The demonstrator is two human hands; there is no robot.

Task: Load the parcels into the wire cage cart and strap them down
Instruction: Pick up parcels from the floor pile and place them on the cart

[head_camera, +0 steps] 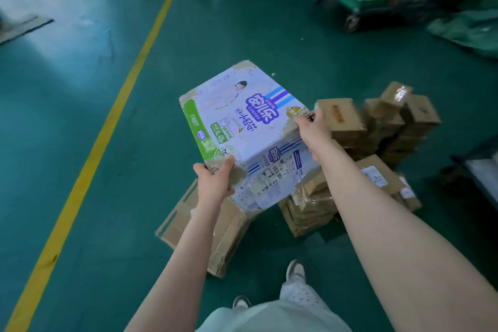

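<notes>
Parcel (242,127) held above the brown parcels (347,121) — my left hand (215,183) and right hand (312,127) pinch opposite corners, presumably for balance.

The printed carton (242,127) is glossy cardboard with scuffed corners; the green floor (80,75) gleams smooth.

The person wears a pale greenish top (269,317), white speckled trousers (300,294) and grey-and-white trainers (296,270).

Arms outstretched; left hand (214,183) and right hand (312,127) grip the box (242,121).
</notes>
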